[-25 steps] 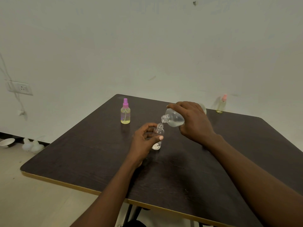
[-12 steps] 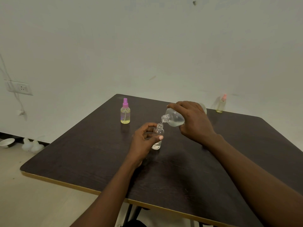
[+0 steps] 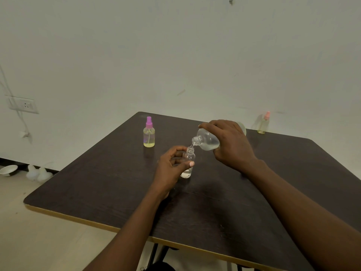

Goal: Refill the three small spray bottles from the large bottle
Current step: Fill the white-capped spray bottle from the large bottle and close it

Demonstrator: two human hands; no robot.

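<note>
My right hand (image 3: pixel 228 143) grips the large clear bottle (image 3: pixel 207 142), tilted with its open neck down to the left, just above the mouth of a small uncapped clear bottle (image 3: pixel 188 162). That small bottle stands upright on the dark table (image 3: pixel 214 202), held by my left hand (image 3: pixel 172 167), with a little clear liquid at its bottom. A thin stream runs between the two necks. A small spray bottle with a purple cap (image 3: pixel 149 133) stands at the back left, holding yellowish liquid. Another with a pink cap (image 3: pixel 263 123) stands at the far back right edge.
The table's light front edge (image 3: pixel 88 222) runs diagonally at the lower left. A white wall rises behind it, with a socket (image 3: pixel 24 105) at the left. A white bowl (image 3: pixel 8 170) and white lumps (image 3: pixel 38 173) lie on the floor by the wall.
</note>
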